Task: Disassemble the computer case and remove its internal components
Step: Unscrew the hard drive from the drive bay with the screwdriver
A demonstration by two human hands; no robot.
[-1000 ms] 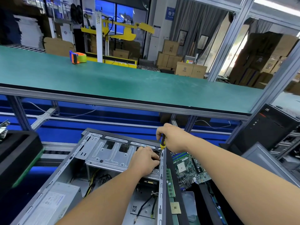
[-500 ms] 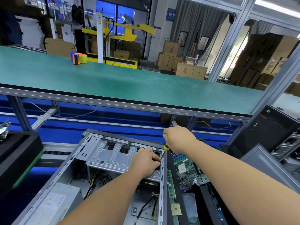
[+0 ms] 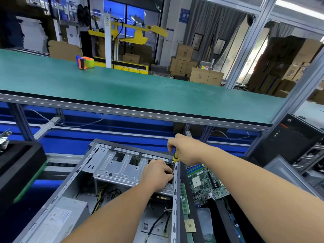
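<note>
Both our hands work at the far right corner of the computer case (image 3: 98, 174). Our right hand (image 3: 185, 149) grips the yellow screwdriver (image 3: 175, 156), its shaft pointing down and toward us. Just below it, our left hand (image 3: 157, 174) is curled at the tip; what it pinches we cannot tell. Under the left hand lies the drive cage (image 3: 121, 169), long axis left-right; beyond the right hand lies a loose motherboard (image 3: 205, 183).
</note>
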